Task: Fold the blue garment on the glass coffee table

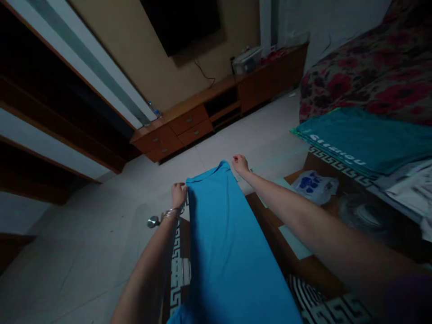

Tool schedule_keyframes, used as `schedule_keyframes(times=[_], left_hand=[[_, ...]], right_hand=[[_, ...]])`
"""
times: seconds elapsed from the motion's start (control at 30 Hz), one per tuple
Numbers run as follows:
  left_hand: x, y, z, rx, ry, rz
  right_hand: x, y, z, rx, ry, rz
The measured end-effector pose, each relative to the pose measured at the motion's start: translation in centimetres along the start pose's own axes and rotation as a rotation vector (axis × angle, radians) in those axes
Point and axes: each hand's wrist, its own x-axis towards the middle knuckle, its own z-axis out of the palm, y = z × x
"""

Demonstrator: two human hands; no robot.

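Observation:
A long piece of bright blue stretchy fabric (229, 243), perhaps a folded shirt, lies lengthwise over a low table, its far edge slightly rumpled and turned. At its far left corner, my left hand (178, 194) is closed, with thumb and fingers pinching the edge; bracelets circle that wrist. Just off the far right corner is my right hand (240, 164), its fingers curled together. A small gap shows between it and the fabric, and nothing is visible in its grasp. The near end of the fabric runs out of view at the bottom.
The brown table (263, 220) has a key-patterned border. On its right are a plastic bag (315, 185), a clear round container (366, 216) and a folded teal cloth (367, 139). A floral-covered sofa (364, 81) stands behind. Across the tiled floor is a wooden TV cabinet (189, 123).

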Motion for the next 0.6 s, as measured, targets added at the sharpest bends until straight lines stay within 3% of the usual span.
schedule_keyframes(times=[0.07, 0.17, 0.33, 0.47, 0.6], left_hand=[[-1.6, 1.1, -0.3, 0.026, -0.029, 0.123], [-2.8, 2.5, 0.3, 0.071, -0.063, 0.230], [-0.8, 3.4, 1.9, 0.115, -0.097, 0.263], [1.4, 2.9, 2.1, 0.107, -0.088, 0.174], [2.2, 2.5, 1.5, 0.123, 0.075, -0.125]], right_hand=[[-1.8, -0.1, -0.6, -0.035, -0.006, -0.084], [-4.5, -0.6, -0.8, -0.119, -0.045, -0.334], [-5.1, -2.5, -0.4, -0.227, -0.132, -0.558], [-1.7, -4.0, 0.8, -0.315, -0.397, -0.508], [0.9, -4.8, 1.6, -0.359, -0.313, -0.344]])
